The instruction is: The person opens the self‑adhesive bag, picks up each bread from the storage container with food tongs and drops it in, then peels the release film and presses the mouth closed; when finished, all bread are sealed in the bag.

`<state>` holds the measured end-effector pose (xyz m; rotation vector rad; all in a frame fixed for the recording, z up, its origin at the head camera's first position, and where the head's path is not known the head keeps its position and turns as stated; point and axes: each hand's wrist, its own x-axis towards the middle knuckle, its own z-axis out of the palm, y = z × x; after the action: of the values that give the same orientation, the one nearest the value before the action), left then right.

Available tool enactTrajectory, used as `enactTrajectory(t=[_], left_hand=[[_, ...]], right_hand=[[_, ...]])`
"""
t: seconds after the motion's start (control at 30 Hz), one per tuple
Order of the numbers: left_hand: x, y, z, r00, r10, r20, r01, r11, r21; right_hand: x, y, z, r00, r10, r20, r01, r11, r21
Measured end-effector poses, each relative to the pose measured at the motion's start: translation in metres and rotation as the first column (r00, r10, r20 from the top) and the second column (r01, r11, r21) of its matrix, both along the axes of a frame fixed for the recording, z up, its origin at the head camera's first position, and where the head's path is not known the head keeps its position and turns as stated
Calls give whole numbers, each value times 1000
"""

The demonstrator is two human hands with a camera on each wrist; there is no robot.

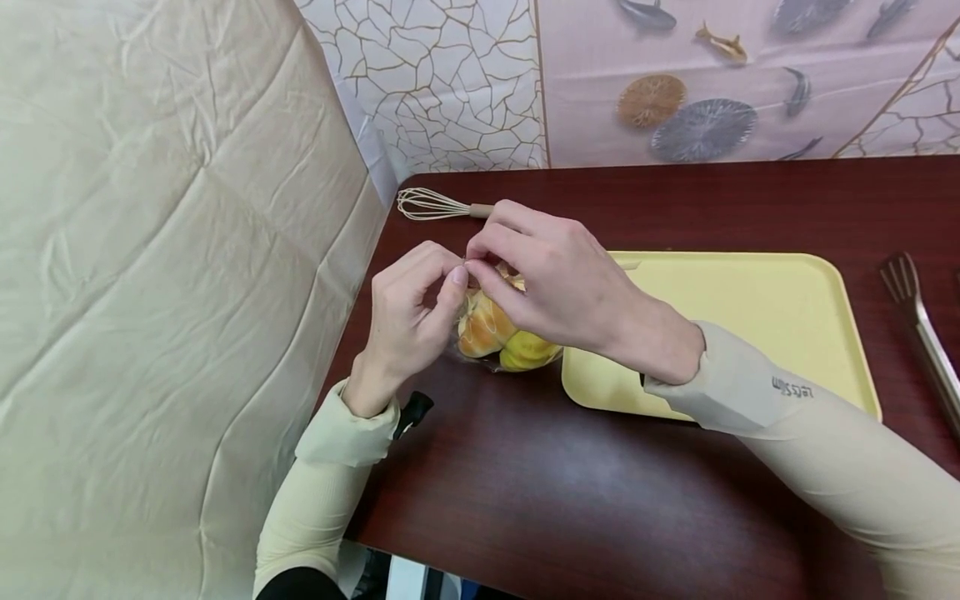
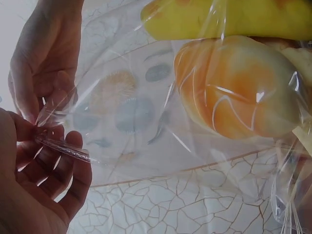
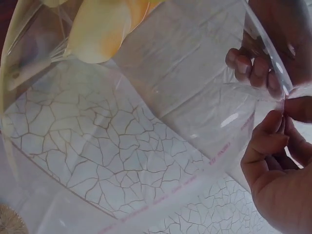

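Both hands pinch the top edge of a clear plastic bag (image 2: 141, 146), their fingertips meeting at one spot. My left hand (image 1: 411, 312) has thumb and fingers on the film, and my right hand (image 1: 566, 275) pinches right beside them from the other side. In the bag lie an orange-and-cream bread roll (image 2: 239, 87) with white zigzag lines and a yellow piece (image 1: 528, 350), long and smooth in the left wrist view. Pinkish printed text (image 3: 180, 187) runs along a strip of the bag in the right wrist view. The head view shows the contents low, partly behind the right hand.
A yellow tray (image 1: 735, 308) lies right of the bag, partly under the right forearm. Behind the hands is a whisk (image 1: 435, 204) with a beige handle. A slotted metal utensil (image 1: 918, 317) lies at the far right. A quilted cream cover (image 1: 187, 292) rises along the left side.
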<state>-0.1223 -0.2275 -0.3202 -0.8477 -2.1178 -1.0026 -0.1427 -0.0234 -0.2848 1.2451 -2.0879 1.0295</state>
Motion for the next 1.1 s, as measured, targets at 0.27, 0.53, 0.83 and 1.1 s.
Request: enactTrajectory(t=[0.27,0.53,0.83,1.1], left_hand=[[-1,1,1,1000,6,-9,-6,1000,-7],[-1,2,1,999,35,-11,-35,999,36],[0,0,2,998,63,2,-63,997,54],[2,2,5,1000,8,-25,-8,1000,-9]], right_hand=[[-4,-1,-4,996,-63,-62,63,998,-11],[-1,-2,-8,995,-102,-11,101,992,-73],[0,4,-8,995,-97,-33,94,993,-76],[6,2,-4,986,-98,-133,102,995,23]])
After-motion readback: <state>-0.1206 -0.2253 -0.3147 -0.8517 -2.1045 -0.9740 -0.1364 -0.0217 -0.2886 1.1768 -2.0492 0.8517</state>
